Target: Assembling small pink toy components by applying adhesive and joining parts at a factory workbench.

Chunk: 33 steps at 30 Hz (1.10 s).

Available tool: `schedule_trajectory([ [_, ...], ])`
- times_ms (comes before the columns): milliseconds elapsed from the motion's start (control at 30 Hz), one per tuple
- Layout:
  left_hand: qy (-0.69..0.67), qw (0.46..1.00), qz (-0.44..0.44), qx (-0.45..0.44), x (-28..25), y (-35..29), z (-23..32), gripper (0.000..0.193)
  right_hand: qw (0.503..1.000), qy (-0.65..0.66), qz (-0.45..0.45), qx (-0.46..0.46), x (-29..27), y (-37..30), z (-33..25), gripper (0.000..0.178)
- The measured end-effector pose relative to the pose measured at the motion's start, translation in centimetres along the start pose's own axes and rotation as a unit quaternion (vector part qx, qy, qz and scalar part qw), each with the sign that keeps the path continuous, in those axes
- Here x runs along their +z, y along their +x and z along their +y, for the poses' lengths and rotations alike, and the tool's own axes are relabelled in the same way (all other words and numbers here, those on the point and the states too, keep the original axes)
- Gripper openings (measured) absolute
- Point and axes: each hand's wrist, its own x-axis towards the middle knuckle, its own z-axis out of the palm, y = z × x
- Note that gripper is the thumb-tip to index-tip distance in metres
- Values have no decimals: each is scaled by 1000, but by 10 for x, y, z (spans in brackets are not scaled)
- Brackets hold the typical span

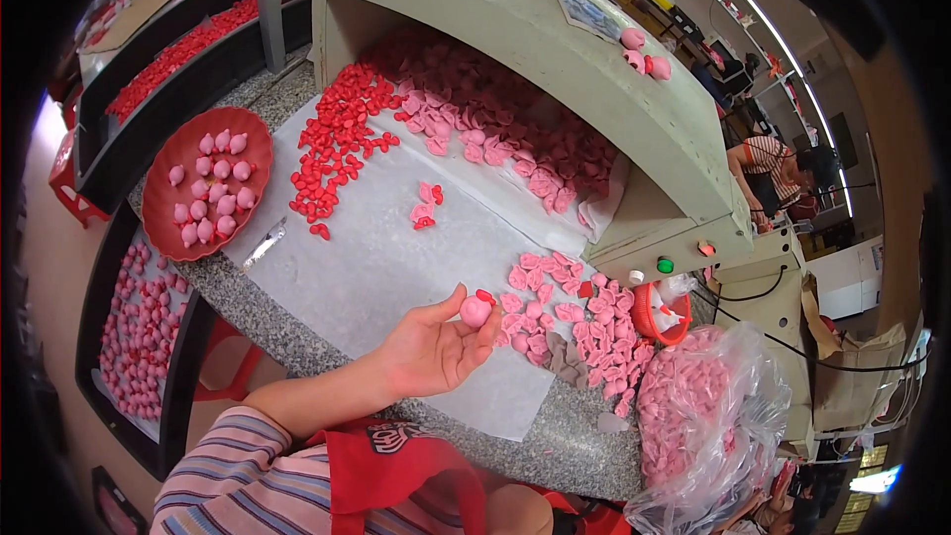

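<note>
The left hand (431, 350), palm up, grips a round pink piece (475, 313) with a red tip between thumb and fingertips; the right hand is out of view and its state cannot be told. Just right of the left hand lie loose pink pieces (604, 337), while beyond it a white sheet (347, 282) on the granite desk (584, 456) bears a heap of small red pieces (342, 134). Well to its left stands a scalloped red dish (157, 200) of round pink pieces; well to its right, a filled clear bag (755, 376).
</note>
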Motion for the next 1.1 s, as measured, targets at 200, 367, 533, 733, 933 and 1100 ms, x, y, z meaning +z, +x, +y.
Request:
schedule_trajectory([
  [200,13,1000,-11,20,0,-3,-2,39,943,158,287,62,22,31,-14,35],
  [367,383,902,14,199,14,-13,-22,33,439,875,198,52,15,44,-44,28],
  [533,647,690,-63,317,23,-20,-27,39,177,981,-49,61,57,-9,-138,91],
  [733,765,547,-84,331,21,-22,-31,39,-53,965,-250,58,45,-6,-165,128],
  [933,714,616,-54,328,19,-23,-30,40,-107,970,-220,-6,44,2,-180,131],
  [1100,746,587,-47,310,19,-22,-28,38,-129,966,-221,-25,42,4,-182,117],
])
